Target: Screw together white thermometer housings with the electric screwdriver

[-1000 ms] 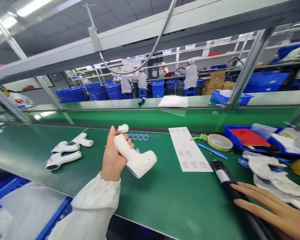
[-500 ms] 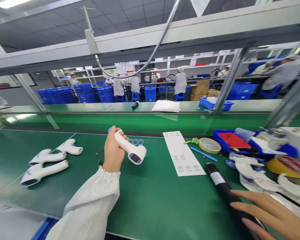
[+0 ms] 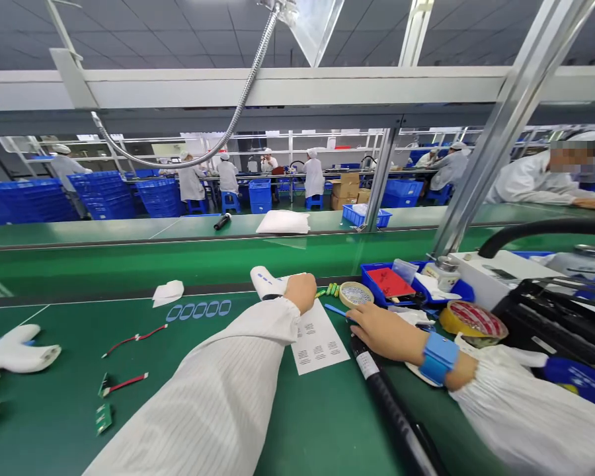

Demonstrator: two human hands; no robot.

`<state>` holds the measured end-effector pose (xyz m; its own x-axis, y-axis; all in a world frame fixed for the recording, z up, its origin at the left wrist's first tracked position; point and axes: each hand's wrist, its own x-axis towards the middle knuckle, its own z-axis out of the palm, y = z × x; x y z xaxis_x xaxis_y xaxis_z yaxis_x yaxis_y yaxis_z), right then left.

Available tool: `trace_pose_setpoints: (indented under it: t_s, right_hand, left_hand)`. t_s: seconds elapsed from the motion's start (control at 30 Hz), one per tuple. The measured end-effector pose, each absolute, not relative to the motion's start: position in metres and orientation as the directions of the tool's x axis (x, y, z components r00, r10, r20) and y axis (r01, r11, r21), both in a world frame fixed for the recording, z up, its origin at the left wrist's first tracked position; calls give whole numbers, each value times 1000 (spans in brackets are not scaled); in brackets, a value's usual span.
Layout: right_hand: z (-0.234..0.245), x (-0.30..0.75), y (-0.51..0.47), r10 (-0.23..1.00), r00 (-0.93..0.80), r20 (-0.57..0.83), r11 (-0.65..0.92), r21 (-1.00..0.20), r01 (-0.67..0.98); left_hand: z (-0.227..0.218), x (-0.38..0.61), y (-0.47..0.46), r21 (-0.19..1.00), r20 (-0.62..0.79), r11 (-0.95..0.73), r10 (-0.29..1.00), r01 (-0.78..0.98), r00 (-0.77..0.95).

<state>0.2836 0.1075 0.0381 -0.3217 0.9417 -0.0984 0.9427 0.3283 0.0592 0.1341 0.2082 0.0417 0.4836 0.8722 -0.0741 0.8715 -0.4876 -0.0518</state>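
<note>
My left hand point(image 3: 301, 293) is closed around a white gun-shaped thermometer point(image 3: 268, 284), held above the far side of the bench with its head to the left. My right hand point(image 3: 384, 330) has its fingers closed over the near end of a thin blue pry stick point(image 3: 334, 310); the fingertips are partly hidden. Just below that hand lies a black electric screwdriver point(image 3: 389, 403) with a white label. A printed white sheet point(image 3: 317, 344) lies between my hands. More white thermometer bodies point(image 3: 20, 350) rest at the left edge.
Green batteries point(image 3: 332, 289) and a tape roll point(image 3: 356, 294) lie near a blue tray point(image 3: 377, 281). Red-wired leads point(image 3: 136, 337), a green circuit board point(image 3: 104, 418) and blue-edged window pieces point(image 3: 198, 311) are on the left. A metal post point(image 3: 500, 125) rises at right; a co-worker leans beyond it.
My left hand has carried the thermometer rightward over the printed sheet. My right hand has left the screwdriver's body and reached forward to the blue pry stick. The view has turned right.
</note>
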Motion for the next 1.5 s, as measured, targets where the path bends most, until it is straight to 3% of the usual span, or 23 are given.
trace_pose_setpoints:
  t_s: [0.2, 0.4, 0.53, 0.73, 0.9, 1.03, 1.33, 1.5]
  right_hand:
    - [24, 280, 146, 974, -170, -152, 183, 73, 980]
    - [23, 283, 161, 966, -164, -199, 164, -17, 986]
    - [27, 287, 156, 985, -132, -113, 121, -102, 987]
    - [45, 272, 120, 986, -164, 29, 164, -336, 928]
    - [46, 235, 59, 944, -331, 3, 285, -515, 808]
    - [30, 214, 23, 899, -436, -44, 304, -653, 693]
    - [21, 203, 11, 848, -496, -189, 167, -792, 587]
    - [16, 197, 21, 821, -517, -243, 87, -842, 533]
  left_hand:
    - [47, 140, 213, -158, -95, -490, 872, 857, 480]
    - [67, 86, 173, -174, -71, -509, 860, 843, 505]
    - [64, 43, 105, -106, -88, -569, 822, 816, 562]
    - [18, 11, 34, 21, -192, -660, 734, 751, 651]
    - [4, -7, 27, 202, -15, -706, 691, 679, 722]
    - [8, -23, 28, 343, -33, -639, 725, 689, 688]
    - [-8, -30, 18, 379, 201, -700, 701, 606, 684]
    - [-7, -29, 22, 360, 201, -720, 681, 594, 704]
